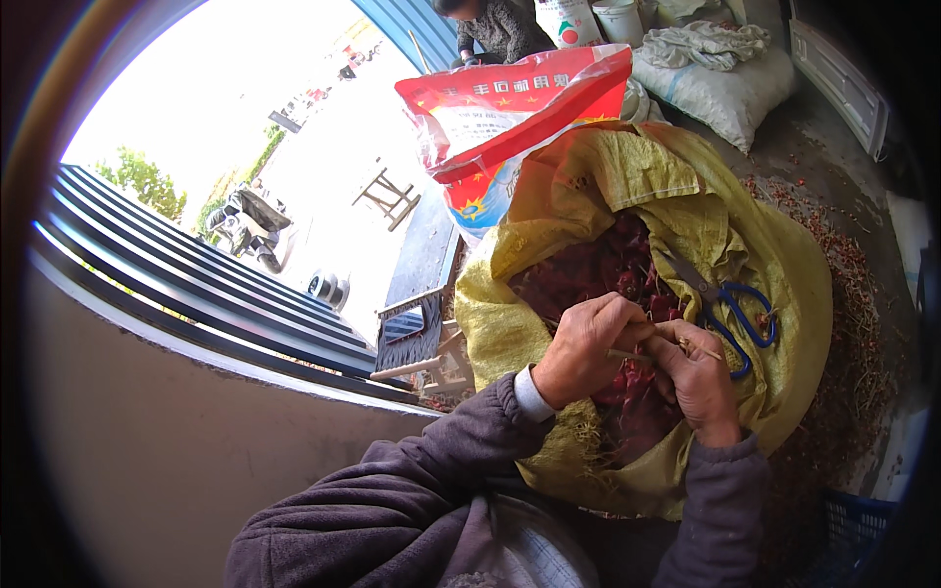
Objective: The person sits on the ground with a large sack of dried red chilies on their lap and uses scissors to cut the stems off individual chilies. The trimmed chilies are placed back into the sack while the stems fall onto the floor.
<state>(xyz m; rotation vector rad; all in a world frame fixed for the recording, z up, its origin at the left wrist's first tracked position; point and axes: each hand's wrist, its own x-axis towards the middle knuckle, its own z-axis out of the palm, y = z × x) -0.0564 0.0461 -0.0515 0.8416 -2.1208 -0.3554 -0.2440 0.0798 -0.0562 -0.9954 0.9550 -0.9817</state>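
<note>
A yellow woven sack lies open before me, its rim folded outward, with dark red dried chili peppers inside. Over its mouth my left hand and my right hand meet, fingertips pinched together. A thin dry stalk shows between them, and a pale end sticks out past my right fingers. What else the fingertips hold is hidden. Just beyond my right hand, scissors with blue handles rest on the sack's folded rim, blades slightly apart.
A red printed bag stands behind the sack. A person sits farther back. Stuffed white sacks and a white bucket are at back right. Stalk litter covers the right floor. A phone lies on a woven stool at left.
</note>
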